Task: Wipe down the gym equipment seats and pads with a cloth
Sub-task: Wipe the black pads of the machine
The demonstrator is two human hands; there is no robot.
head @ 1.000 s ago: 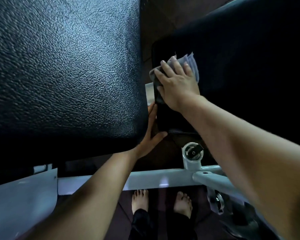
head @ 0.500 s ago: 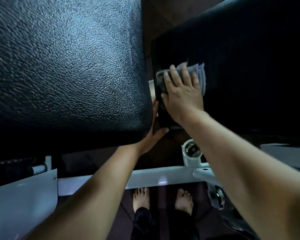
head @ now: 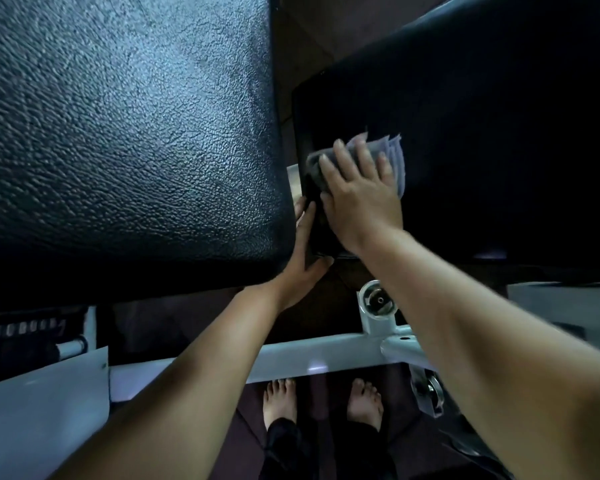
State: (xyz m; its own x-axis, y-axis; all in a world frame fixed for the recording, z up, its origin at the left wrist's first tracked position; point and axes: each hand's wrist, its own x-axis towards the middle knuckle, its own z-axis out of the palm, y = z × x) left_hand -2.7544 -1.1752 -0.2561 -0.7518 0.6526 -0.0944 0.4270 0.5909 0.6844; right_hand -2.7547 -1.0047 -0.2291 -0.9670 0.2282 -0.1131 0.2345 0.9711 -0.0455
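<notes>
A dark black pad (head: 482, 133) fills the right half of the view. My right hand (head: 361, 199) lies flat on it near its left edge and presses a folded grey-blue cloth (head: 394, 154) against the surface. The cloth's corners show past my fingertips. My left hand (head: 302, 261) rests against the pad's left side in the narrow gap, fingers straight along the edge and thumb spread under the near corner. A large black textured pad (head: 118, 133) takes up the left of the view.
Below the pads runs a white metal frame bar (head: 326, 358) with a round adjustment knob (head: 378, 301) on a post. A white panel (head: 42, 410) sits at the lower left. My bare feet (head: 279, 400) stand on the dark floor.
My right hand has slid the cloth a little toward me and to the right along the pad's left edge. My left hand has stayed at the pad's side.
</notes>
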